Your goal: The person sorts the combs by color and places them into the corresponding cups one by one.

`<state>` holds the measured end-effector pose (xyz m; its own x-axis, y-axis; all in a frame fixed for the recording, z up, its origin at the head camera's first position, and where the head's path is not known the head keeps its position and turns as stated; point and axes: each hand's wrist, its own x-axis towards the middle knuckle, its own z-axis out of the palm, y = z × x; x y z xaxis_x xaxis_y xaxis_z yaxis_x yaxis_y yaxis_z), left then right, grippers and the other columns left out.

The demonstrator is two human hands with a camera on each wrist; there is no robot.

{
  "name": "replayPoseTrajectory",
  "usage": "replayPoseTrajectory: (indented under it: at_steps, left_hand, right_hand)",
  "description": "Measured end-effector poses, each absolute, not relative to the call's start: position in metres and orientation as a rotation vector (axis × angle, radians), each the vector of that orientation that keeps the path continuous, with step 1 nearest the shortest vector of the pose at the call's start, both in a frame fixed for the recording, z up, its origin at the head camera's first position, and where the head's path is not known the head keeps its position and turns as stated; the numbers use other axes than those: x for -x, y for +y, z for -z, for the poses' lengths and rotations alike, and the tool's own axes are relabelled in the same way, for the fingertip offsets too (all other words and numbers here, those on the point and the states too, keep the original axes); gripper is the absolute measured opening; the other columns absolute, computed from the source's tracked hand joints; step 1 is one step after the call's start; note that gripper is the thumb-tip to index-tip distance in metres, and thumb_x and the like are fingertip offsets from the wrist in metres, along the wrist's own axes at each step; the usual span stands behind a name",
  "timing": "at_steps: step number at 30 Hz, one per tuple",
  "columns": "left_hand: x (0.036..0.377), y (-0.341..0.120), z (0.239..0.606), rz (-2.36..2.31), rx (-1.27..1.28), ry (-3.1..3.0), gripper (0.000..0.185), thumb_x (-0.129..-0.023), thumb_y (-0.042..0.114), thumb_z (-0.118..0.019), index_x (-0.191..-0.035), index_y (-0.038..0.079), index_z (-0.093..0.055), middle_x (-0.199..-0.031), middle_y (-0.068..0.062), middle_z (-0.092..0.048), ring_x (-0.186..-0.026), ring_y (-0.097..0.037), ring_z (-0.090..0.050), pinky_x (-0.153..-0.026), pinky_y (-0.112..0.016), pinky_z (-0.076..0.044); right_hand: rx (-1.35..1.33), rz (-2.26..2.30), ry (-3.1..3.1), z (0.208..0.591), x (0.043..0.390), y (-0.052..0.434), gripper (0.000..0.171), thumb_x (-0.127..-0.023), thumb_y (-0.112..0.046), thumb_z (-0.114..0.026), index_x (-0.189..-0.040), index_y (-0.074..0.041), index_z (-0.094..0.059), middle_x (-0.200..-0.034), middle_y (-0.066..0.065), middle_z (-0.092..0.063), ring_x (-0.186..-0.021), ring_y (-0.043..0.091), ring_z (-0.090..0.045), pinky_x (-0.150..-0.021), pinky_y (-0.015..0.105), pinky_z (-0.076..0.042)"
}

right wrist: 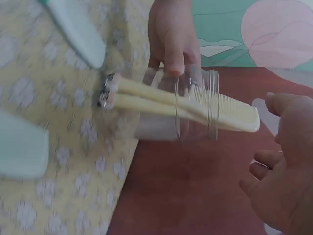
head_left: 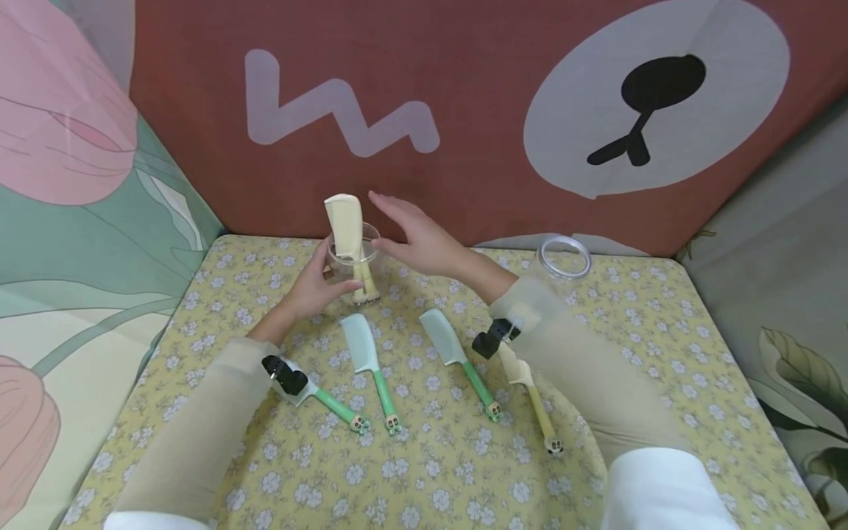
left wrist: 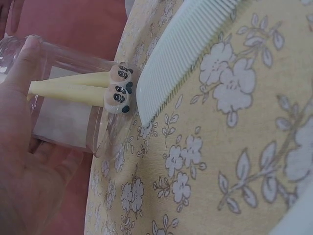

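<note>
My left hand [head_left: 311,291] grips a clear jar [right wrist: 156,129], its fingers and thumb wrapped around the side. Two pale yellow combs [head_left: 346,224] stand in the jar with their teeth ends sticking out above the rim and their panda-tipped handles [left wrist: 73,93] at the bottom. Just right of the jar's mouth, my right hand [head_left: 424,239] is held with fingers extended, apart from the combs and holding nothing. In the right wrist view, this right hand [right wrist: 286,161] appears beside the comb ends, its fingers partly bent.
Three green-handled combs, at left [head_left: 338,406], middle [head_left: 361,346] and right [head_left: 445,338], lie on the flowered tablecloth [head_left: 411,471]. A yellow-handled comb [head_left: 539,408] lies beneath the right forearm. A clear container with a round rim [head_left: 563,274] stands at the back right, before the red backdrop [head_left: 477,169].
</note>
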<state>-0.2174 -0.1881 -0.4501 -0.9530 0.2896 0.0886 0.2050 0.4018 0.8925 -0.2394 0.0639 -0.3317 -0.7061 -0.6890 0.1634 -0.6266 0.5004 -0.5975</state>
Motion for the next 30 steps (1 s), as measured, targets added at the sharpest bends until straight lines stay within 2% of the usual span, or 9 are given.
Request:
replayPoseTrajectory:
  at_steps: [5,10,18,24,30]
  left_hand:
    - [0.217,-0.189,0.450,-1.627,-0.451,2.561,0.103,-0.093,0.017,-0.077,-0.165,0.019,-0.004,-0.165,-0.012,-0.024,-0.150,-0.035,-0.027,-0.118,-0.058,-0.031]
    - [0.215,-0.189,0.449,-1.648,-0.456,2.542,0.103,-0.093,0.015,-0.077,-0.165,0.019,-0.003,-0.165,-0.013,-0.024,-0.151,-0.034,-0.027,-0.118,-0.056,-0.031]
    - [0.214,-0.190,0.447,-1.664,-0.450,2.548,0.103,-0.093,0.013,-0.076,-0.165,0.018,-0.003,-0.166,-0.013,-0.021,-0.151,-0.034,-0.025,-0.119,-0.056,-0.031]
    - [0.215,-0.190,0.449,-1.671,-0.464,2.551,0.102,-0.093,0.010,-0.076,-0.165,0.016,-0.004,-0.165,-0.015,-0.021,-0.151,-0.035,-0.026,-0.119,-0.056,-0.031]
    - [0.215,-0.192,0.451,-1.659,-0.469,2.562,0.102,-0.093,0.011,-0.076,-0.165,0.018,-0.004,-0.166,-0.012,-0.023,-0.150,-0.035,-0.027,-0.118,-0.057,-0.032]
  right_hand:
    - [1.162,0.861,2.627,0.328,0.227,0.089,0.075,-0.105,-0.032,-0.058,-0.164,-0.013,-0.016,-0.170,0.005,-0.016,-0.156,0.023,-0.008,-0.125,0.046,-0.017]
    - [1.174,0.778,2.609,0.328,0.210,0.114,0.075,-0.105,-0.031,-0.060,-0.164,-0.011,-0.019,-0.169,0.010,-0.016,-0.157,0.027,-0.004,-0.125,0.052,-0.014]
    - [1.188,0.692,2.576,0.335,0.187,0.150,0.073,-0.104,-0.032,-0.062,-0.163,-0.010,-0.024,-0.168,0.011,-0.020,-0.156,0.030,-0.007,-0.123,0.056,-0.017]
    - [1.151,0.633,2.598,0.349,0.171,0.178,0.073,-0.103,-0.033,-0.062,-0.163,-0.012,-0.025,-0.167,0.014,-0.021,-0.155,0.034,-0.014,-0.121,0.058,-0.023]
    - [1.148,0.567,2.631,0.360,0.154,0.204,0.072,-0.102,-0.031,-0.066,-0.160,-0.008,-0.032,-0.164,0.018,-0.027,-0.152,0.039,-0.020,-0.120,0.060,-0.025]
